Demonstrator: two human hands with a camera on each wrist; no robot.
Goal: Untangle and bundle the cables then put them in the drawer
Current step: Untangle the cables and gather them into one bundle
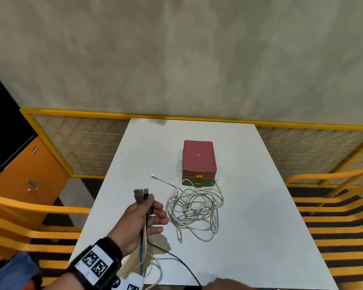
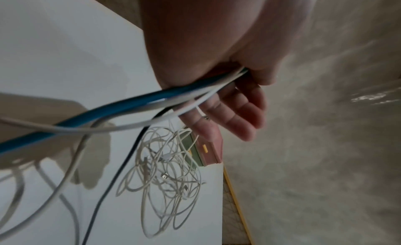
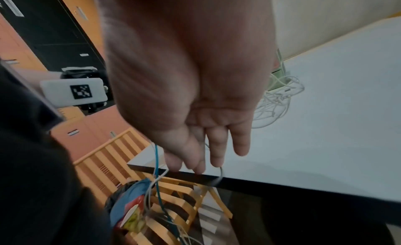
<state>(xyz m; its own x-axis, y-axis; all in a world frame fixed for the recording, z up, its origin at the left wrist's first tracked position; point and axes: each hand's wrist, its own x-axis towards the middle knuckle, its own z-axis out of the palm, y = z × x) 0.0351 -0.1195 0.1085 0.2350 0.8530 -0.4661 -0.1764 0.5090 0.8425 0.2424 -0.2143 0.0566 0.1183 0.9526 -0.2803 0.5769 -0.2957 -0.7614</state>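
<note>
My left hand grips a bunch of cables just below their plugs, raised over the white table. A blue cable, white ones and a black cable trail from the left hand toward the near edge. A tangle of white cables lies in front of the small drawer box, whose drawers look closed. My right hand is at the table's near edge, its fingertips pinching the black cable. The blue cable hangs beside it.
Orange slatted chairs stand on both sides of the table. A yellow-framed mesh fence runs along the far edge. An orange cabinet is at the left. The held cables hang off the near edge toward my lap.
</note>
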